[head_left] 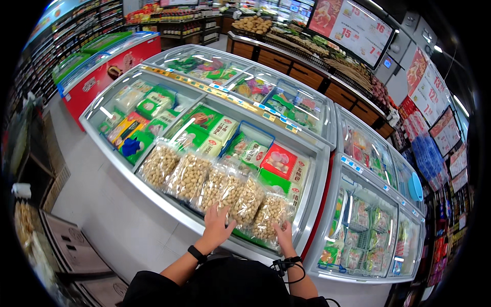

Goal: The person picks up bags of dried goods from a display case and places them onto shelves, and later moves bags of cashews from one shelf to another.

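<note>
Several clear bags of peanuts in their shells stand in a slanting row along the near side of a chest freezer (153, 197), on its glass top. My left hand (217, 226) is open, its fingers spread against the lower part of a middle bag of peanuts (247, 202). At the right end of the row, my right hand (284, 235) grips the near right corner of the last bag of peanuts (270, 215). The fingertips are partly hidden against the plastic. Farther left are another bag of peanuts (188, 176) and the leftmost bag (159, 165).
Under the glass lie green and red frozen-food packages (280, 161) and a blue wire basket (245, 134). A second chest freezer (358, 279) adjoins on the right. A red freezer (115, 71) stands at the far left. Cardboard boxes (71, 245) lie at lower left; a vegetable stand (302, 71) is behind.
</note>
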`<state>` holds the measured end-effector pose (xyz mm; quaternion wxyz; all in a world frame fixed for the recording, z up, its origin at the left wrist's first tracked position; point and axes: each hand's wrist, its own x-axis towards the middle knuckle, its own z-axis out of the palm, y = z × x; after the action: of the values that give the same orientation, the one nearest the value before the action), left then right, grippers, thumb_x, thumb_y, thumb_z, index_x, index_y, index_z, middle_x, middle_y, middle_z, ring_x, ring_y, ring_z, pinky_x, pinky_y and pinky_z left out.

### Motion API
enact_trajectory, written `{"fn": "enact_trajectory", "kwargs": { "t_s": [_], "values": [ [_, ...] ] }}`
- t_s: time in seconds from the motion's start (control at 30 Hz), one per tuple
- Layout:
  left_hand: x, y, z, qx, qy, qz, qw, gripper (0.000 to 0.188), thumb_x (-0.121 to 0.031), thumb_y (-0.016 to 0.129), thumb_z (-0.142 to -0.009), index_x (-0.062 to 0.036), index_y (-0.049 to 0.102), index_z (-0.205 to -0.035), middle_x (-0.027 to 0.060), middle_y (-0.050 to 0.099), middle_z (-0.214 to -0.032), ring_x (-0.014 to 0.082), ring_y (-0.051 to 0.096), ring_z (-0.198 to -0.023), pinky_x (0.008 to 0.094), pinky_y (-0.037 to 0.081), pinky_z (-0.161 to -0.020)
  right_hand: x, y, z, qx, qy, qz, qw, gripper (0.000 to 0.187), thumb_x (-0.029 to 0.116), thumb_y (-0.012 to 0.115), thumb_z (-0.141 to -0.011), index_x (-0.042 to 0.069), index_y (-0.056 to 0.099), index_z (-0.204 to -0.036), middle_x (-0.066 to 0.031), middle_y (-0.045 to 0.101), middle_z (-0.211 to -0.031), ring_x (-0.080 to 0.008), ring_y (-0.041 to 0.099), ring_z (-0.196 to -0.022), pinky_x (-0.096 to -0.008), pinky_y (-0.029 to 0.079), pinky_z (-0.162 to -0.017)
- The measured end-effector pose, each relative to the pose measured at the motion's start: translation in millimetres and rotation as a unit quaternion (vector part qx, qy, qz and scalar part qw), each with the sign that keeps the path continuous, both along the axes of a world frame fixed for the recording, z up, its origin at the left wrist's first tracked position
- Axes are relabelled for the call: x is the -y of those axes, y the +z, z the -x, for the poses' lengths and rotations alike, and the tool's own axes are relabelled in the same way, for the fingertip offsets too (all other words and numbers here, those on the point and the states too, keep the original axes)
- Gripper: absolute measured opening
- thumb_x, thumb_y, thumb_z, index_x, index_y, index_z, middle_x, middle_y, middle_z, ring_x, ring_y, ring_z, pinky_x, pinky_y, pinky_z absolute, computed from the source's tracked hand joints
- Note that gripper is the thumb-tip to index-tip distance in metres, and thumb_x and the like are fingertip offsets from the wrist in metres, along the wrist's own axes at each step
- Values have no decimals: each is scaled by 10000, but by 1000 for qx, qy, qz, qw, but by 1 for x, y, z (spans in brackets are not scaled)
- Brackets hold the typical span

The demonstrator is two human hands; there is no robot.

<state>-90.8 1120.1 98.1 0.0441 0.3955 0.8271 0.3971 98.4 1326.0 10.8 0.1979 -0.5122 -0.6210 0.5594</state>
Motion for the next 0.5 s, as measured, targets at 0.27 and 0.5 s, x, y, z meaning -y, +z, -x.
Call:
{"fn": "enact_trajectory", "kwargs": {
  "t_s": [0.27, 0.5],
  "values": [
    [107, -25, -73, 106, 184, -143, 967, 264, -123, 639, -793, -40, 579, -1036, 169, 535, -1112, 337, 482, -1102, 413, 377, -961, 39, -13, -77, -29, 22, -131, 991, 336, 201, 658, -846, -5, 560, -1091, -83, 595, -1011, -180, 565, -925, -303, 449, -826],
    [247, -18, -166, 200, 350, -147, 904, 212, -108, 607, -829, -44, 585, -1030, 113, 560, -1045, 236, 553, -976, 355, 449, -826, 127, 3, -115, -75, 113, -80, 987, 224, 123, 648, -821, 8, 587, -1003, -45, 593, -894, -111, 544, -770, -244, 454, -692]
  ]
}}
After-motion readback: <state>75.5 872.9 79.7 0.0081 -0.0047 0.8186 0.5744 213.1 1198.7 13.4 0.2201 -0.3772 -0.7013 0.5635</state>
